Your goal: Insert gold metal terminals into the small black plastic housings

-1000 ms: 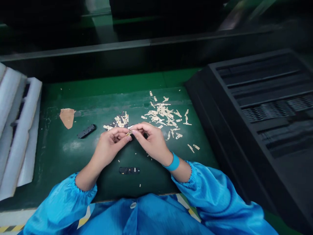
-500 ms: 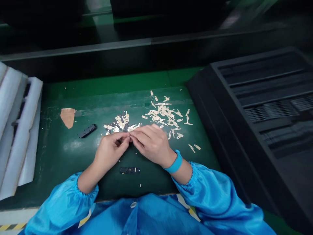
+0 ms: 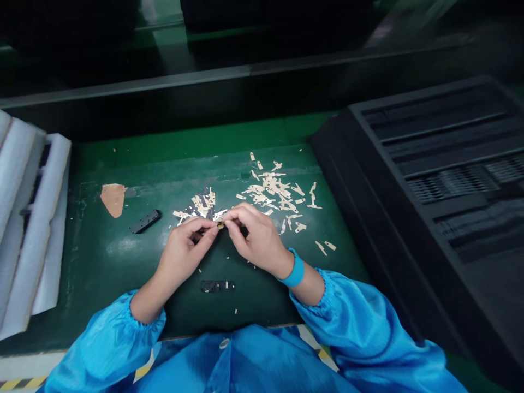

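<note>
While my hands met near the middle of the head view, I had a small, yellowish-dark piece (image 3: 221, 224) between my fingertips, raised toward me just short of a loose heap. My left hand (image 3: 186, 243) pinched one end between thumb and forefinger, and my right hand (image 3: 260, 240) gripped the other the same way; the piece was too small for its shape to be told. I judged the step to be fine two-handed work on that one piece, and what it called for next was a steady left pinch and a light, precise turn or pull from the right.

With my fingertips as the dial's centre, the mixed heap of pale and dark bits (image 3: 203, 204) lay at eleven o'clock, and a wider scatter of pale strips (image 3: 274, 191) at two. A black bar (image 3: 146, 221) sat at nine, a black module (image 3: 216, 286) at six, all on the green tabletop (image 3: 102, 273).

As for containers, a big black tray (image 3: 352, 158) stood well off at three o'clock, with ribbed recesses whose contents I could not tell. Far out at nine, white foam sheets (image 3: 18, 153) stood stacked, dark shapes showing in their gaps.
</note>
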A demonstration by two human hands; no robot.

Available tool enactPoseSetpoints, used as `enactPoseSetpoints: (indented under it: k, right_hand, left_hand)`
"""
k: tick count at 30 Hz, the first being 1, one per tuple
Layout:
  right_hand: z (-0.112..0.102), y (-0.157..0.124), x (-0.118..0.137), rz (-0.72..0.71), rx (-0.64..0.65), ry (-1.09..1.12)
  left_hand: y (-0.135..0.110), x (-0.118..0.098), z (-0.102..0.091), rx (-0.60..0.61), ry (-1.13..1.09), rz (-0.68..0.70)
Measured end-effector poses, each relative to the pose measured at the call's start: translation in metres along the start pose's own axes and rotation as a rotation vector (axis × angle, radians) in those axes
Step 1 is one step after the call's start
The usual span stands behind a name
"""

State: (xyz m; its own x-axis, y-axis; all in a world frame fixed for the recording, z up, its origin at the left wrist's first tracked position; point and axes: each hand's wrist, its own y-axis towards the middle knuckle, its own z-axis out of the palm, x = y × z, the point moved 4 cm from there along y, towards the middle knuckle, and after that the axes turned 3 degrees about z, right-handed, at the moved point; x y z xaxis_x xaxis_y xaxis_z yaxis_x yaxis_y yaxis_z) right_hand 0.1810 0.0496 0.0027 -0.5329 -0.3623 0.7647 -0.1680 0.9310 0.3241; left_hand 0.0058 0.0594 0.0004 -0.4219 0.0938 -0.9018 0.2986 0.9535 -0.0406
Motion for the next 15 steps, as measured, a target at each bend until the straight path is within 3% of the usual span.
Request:
enactPoseSetpoints:
  k: [3,6,9,12,14,15]
  right_hand:
    - [-0.023,0.006,-0.014,0.049,-0.126,-0.147]
    - [-0.056,0.008,-0.039,0.091,-0.282,-0.467]
    - [-0.077,0.008,-0.056,0.13,-0.305,-0.657]
    - [-0.071,0.007,-0.047,0.109,-0.312,-0.609]
    - [-0.051,0.005,-0.03,0.069,-0.28,-0.372]
    - [-0.037,0.004,-0.022,0.076,-0.192,-0.176]
  left_hand:
    - [0.002,0.003,-0.002,-0.073,-0.067,-0.003]
    - [0.002,0.012,0.0,-0.086,-0.243,-0.143]
    - [0.001,0.016,0.004,-0.099,-0.389,-0.238]
    - [0.001,0.014,0.01,-0.123,-0.492,-0.271]
    - [0.0,0.011,0.015,-0.134,-0.557,-0.291]
    - [-0.001,0.01,0.017,-0.138,-0.589,-0.301]
